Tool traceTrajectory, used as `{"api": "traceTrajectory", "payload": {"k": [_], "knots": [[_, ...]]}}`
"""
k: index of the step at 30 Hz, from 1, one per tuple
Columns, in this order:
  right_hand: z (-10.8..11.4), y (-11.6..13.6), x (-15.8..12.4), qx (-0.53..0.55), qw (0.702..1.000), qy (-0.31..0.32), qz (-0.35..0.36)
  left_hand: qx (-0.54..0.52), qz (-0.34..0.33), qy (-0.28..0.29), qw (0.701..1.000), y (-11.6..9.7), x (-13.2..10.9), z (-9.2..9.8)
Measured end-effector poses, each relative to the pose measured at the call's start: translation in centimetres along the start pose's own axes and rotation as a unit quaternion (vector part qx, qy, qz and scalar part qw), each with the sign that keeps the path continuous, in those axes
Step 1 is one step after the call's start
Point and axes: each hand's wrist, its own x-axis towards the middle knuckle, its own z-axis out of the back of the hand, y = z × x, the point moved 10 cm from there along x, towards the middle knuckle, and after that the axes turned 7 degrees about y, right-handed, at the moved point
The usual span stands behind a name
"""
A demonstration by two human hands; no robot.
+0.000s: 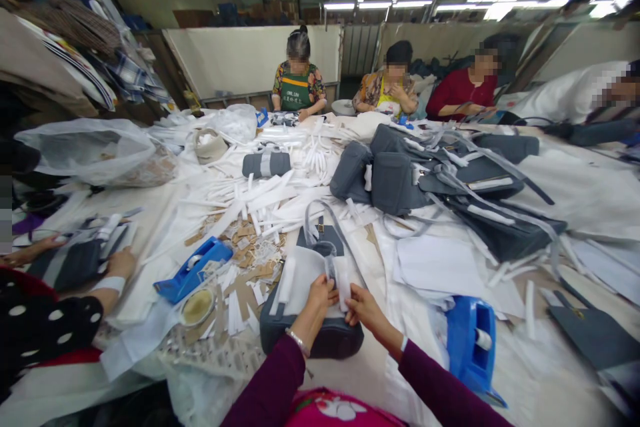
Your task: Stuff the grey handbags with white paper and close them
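A dark grey handbag (313,341) lies on the table in front of me, with white wrapping sheet (306,268) spread over its upper side. My left hand (320,295) is closed over the middle of the bag, its fingers pinching the lower end of a grey strap (326,250) that looks wrapped in clear film. Beside it my right hand (367,309) pinches the edge of a white padding strip (343,282). Another white strip (285,280) runs along the bag's left side. The strap's looped part rises beyond the hands.
Blue tape dispensers stand left (195,268) and right (470,347). Cardboard scraps (250,270) and white strips (265,200) litter the table. A pile of grey bags (397,180) lies back right, near white paper sheets (433,263). A co-worker's hand (120,261) is at left; several people sit opposite.
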Motion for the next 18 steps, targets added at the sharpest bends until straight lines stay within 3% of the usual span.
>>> {"api": "traceTrajectory", "payload": {"k": [9,18], "knots": [[-0.36,-0.01,1.01,-0.020,0.999,0.028,-0.036,0.039,0.004,-0.015,0.999,1.10,0.34,0.52],[-0.62,-0.01,0.86,-0.001,0.997,0.042,-0.071,0.014,-0.004,-0.016,1.000,0.56,-0.42,0.50]]}}
